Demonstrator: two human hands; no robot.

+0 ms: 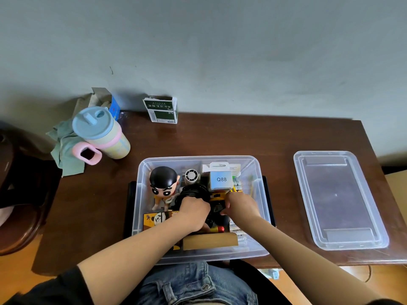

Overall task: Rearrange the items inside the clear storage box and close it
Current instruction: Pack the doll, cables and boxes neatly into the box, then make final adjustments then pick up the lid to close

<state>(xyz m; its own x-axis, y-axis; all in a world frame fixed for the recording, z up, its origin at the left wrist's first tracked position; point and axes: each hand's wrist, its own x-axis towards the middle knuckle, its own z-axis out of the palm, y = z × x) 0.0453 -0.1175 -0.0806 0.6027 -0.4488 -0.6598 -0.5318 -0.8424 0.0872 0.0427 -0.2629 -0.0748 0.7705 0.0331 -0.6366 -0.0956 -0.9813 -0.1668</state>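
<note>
The clear storage box (141,172) stands open at the table's near edge, full of items. Inside, a black-haired figurine (163,183) lies at the left, a white box marked Q88 (221,179) at the back, a small round fan (191,176) between them, a yellow panda box (155,220) at the front left and a brown cardboard box (209,241) at the front. My left hand (193,213) is closed on a coil of black cable (193,192) in the middle. My right hand (241,204) grips a black object (217,208) beside it. The clear lid (337,199) lies flat to the right.
A blue-lidded cup (103,133) with a pink handle stands at the back left on a green cloth (66,150). A green and white carton (161,110) stands against the wall. A dark chair (19,183) is at the left. The table edge runs just below the box.
</note>
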